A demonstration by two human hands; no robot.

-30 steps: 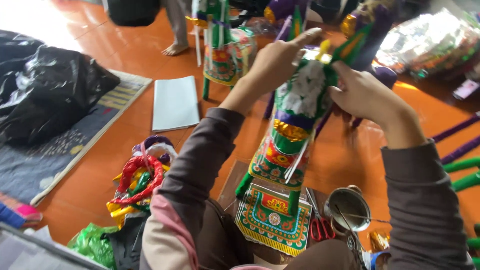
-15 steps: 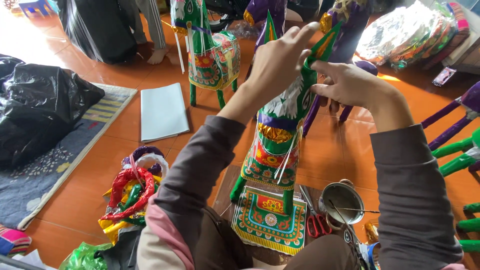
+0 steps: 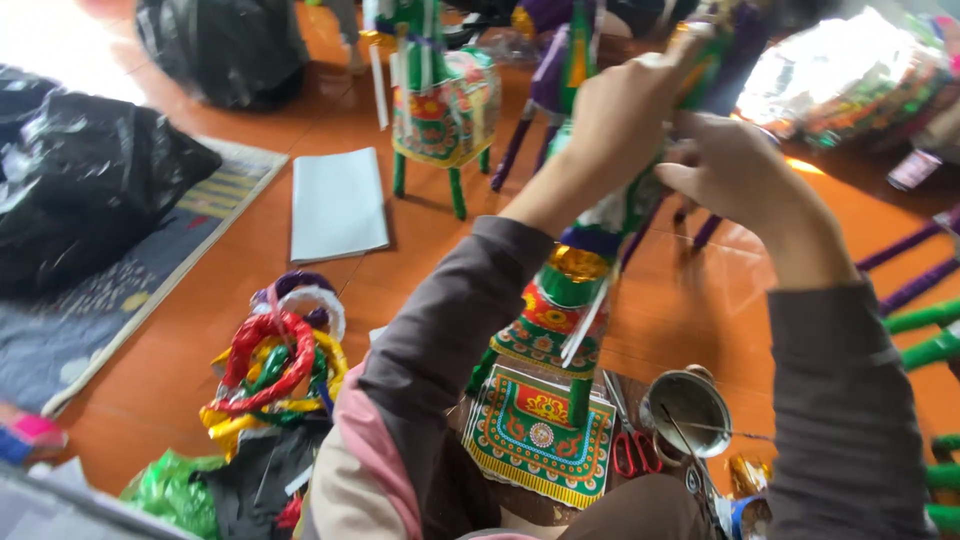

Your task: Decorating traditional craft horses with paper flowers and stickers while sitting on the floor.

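The paper figure point(image 3: 560, 300) at centre is green with red, yellow and gold floral bands and a blue stripe. Below it, the printed sheet point(image 3: 540, 435) is green with a red and yellow ornamental border. The floor point(image 3: 200, 340) is glossy orange. At lower left, the ring bundle point(image 3: 275, 375) mixes red, yellow, green and purple. The folded paper point(image 3: 338, 205) is white; the bags point(image 3: 95, 190) at upper left are black. The sleeves point(image 3: 845, 400) are grey-brown.

The paper figure point(image 3: 560, 300) looks glossy and foil-trimmed; the small bowl point(image 3: 688, 405) at lower right is shiny metal; the orange floor point(image 3: 300, 300) is smooth and polished.
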